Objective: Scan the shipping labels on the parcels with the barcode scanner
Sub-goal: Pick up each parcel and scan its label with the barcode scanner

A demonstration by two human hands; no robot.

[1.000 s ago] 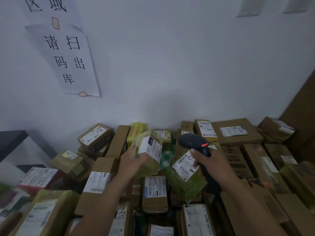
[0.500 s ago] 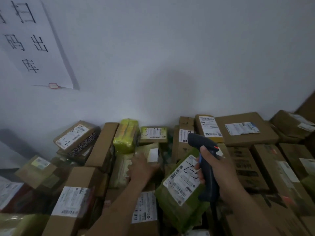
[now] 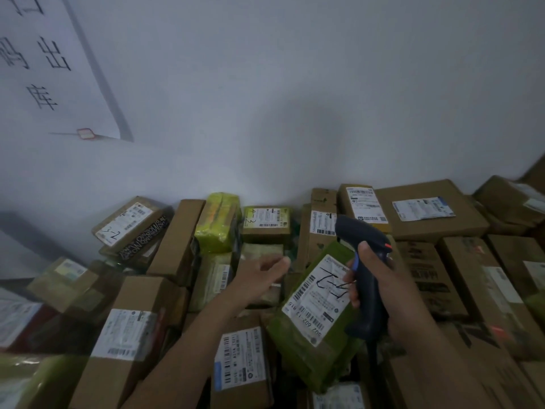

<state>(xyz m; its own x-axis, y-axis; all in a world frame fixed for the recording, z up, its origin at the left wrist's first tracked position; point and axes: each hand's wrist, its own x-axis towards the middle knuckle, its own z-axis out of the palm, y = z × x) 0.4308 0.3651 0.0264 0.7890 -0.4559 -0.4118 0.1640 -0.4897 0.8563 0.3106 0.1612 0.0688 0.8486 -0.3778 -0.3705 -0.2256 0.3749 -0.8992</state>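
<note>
**Barcode scanner**: dark, pistol-shaped. It is held upright in the right grip, which is clamped round the handle with the fingers wrapped over its front. The head rises above the grip, nose turned up and left toward the wall. A blue trigger sits beneath the head and a small red mark on its side.

**Green parcel**: soft-wrapped and tilted, just left of the right grip. Its shipping label faces up with barcodes and a handwritten "1-2"; the fingers cover its right edge.

**Left grip**: fingers loose and apart, holding nothing. It sits left of the green parcel, over a pale parcel; I cannot tell whether it touches.

**Labelled carton**: below the left grip, beside the forearm.

**Long brown carton**: well left of the left grip, label up.

**Beyond the left grip, by the wall:**
- a yellow-green wrapped parcel
- a small box marked "4-3"
- further left, a tilted box marked "3-2"

**Flat carton**: beyond and right of the right grip, carrying a white label. More brown cartons are stacked to its right.

**Wall**: pale, with a paper notice at upper left bearing black characters.
</note>
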